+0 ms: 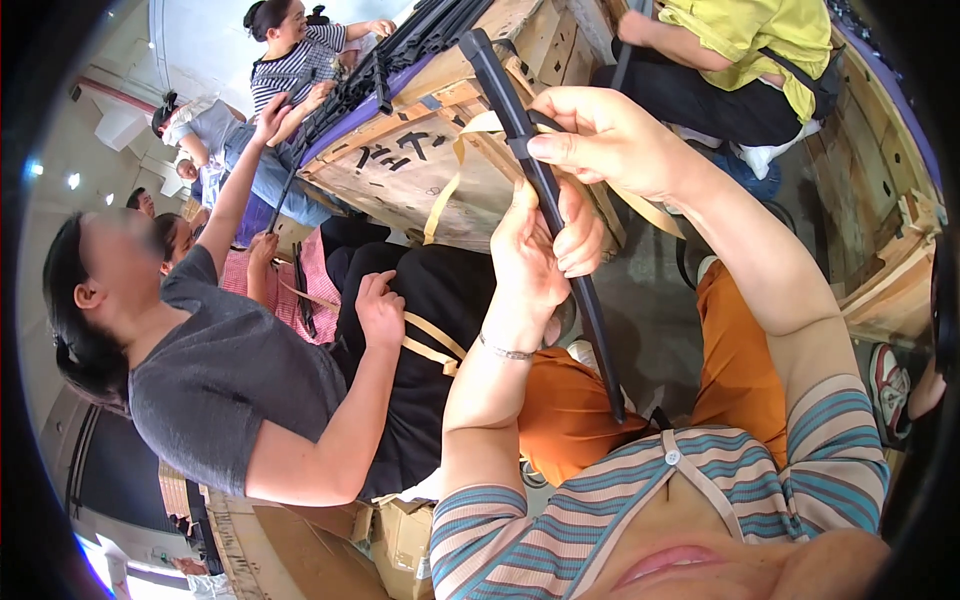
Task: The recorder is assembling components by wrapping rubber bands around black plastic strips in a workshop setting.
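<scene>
A long black bar (565,225) slants in front of me, from its thicker, blunt top end down towards my lap. My left hand (540,240) is closed round its middle, fingers wrapped over it. Higher up, my right hand (610,140) pinches at the bar, thumb pressed beside a small collar. A thin tan strip (655,213) runs out of the right palm and hangs down. On the bar's other side a tan length (445,200) dangles in front of the crate. Part of the strip is hidden behind the bar and fingers.
Beyond the bar stands a wooden crate (400,165) topped with a heap of black bars (400,50). Close on my left sits a person in a dark grey shirt (235,370), reaching towards the crate. Across sits a person in yellow (745,40). Cardboard boxes (400,545) stand at lower left.
</scene>
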`<state>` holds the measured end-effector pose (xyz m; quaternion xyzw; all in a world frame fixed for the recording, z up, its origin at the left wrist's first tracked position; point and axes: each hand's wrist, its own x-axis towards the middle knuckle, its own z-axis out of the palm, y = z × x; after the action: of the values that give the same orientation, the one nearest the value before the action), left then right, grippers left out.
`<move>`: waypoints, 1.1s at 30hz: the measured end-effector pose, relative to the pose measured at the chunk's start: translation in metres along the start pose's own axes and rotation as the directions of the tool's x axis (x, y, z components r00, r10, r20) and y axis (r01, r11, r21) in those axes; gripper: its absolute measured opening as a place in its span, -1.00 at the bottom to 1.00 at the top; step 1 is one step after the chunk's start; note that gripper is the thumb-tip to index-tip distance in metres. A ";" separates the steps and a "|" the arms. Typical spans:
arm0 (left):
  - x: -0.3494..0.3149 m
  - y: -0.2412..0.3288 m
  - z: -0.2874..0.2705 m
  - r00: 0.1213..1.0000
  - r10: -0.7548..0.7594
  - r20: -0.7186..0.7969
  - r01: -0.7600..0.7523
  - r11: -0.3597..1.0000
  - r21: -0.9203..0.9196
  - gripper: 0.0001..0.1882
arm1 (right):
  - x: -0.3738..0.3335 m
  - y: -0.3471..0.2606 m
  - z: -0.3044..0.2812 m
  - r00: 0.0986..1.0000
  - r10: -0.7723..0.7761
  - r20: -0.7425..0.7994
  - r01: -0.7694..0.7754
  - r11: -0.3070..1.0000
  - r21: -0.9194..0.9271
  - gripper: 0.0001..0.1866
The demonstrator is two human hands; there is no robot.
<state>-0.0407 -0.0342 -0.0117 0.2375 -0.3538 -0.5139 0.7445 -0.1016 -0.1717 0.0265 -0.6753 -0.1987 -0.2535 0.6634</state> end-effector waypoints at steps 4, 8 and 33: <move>0.001 0.000 -0.002 1.000 -0.011 0.025 0.011 1.000 0.003 -0.57 | -0.001 -0.003 -0.009 0.983 0.172 0.066 -0.179 0.976 0.121 -0.84; 0.000 0.001 0.001 1.000 -0.007 -0.021 0.008 0.998 0.061 -0.55 | 0.001 0.001 0.001 0.999 0.034 -0.025 -0.036 0.996 -0.078 -0.81; -0.008 -0.020 -0.033 0.938 0.067 -0.340 0.085 0.907 0.412 -0.69 | -0.020 0.026 -0.048 0.990 0.133 -0.046 -0.139 0.881 -0.451 -0.75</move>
<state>-0.0288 -0.0342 -0.0497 0.4808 -0.3183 -0.3790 0.7238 -0.1054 -0.2188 -0.0072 -0.8219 -0.0816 -0.2503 0.5052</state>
